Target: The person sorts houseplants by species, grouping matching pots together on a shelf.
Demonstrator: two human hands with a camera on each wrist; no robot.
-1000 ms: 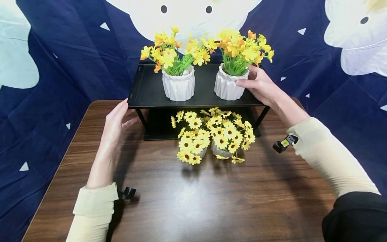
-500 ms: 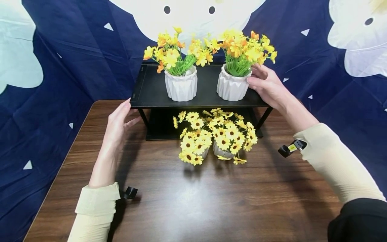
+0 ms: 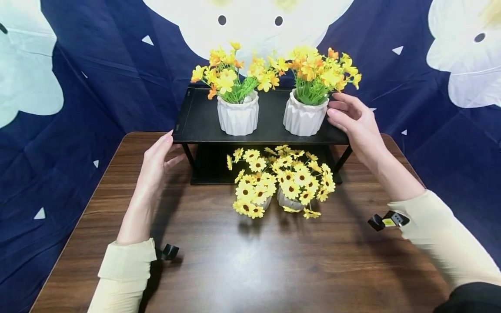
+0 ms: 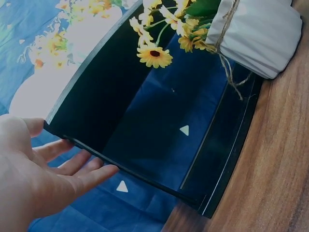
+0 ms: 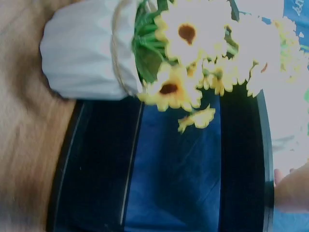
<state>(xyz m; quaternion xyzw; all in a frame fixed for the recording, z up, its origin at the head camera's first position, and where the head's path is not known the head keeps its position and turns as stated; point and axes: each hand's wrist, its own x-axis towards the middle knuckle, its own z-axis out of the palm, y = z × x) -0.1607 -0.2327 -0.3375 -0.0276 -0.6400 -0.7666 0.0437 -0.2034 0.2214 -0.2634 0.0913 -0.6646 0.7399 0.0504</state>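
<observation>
My left hand [image 3: 151, 167] touches the left front corner of a black two-tier shelf [image 3: 270, 114]; in the left wrist view its extended fingers [image 4: 89, 180] lie along the shelf's side leg. My right hand [image 3: 360, 126] is loosely bent right beside the right white pot [image 3: 304, 116] of orange and yellow flowers on the top tier, thumb and fingertips at its side. A matching left pot [image 3: 238, 116] stands on the same tier. Most of the right hand lies outside the right wrist view.
Two pots of yellow daisies [image 3: 291, 190] stand before the lower tier; one white daisy pot [image 5: 89, 50] with twine fills the right wrist view's top. Brown wooden table [image 3: 235, 269] below, blue patterned cloth [image 3: 129, 65] behind.
My right thumb has come off the right pot's front and the hand has drawn back to the pot's right side. The left hand stays at the shelf corner; the head view has shifted slightly.
</observation>
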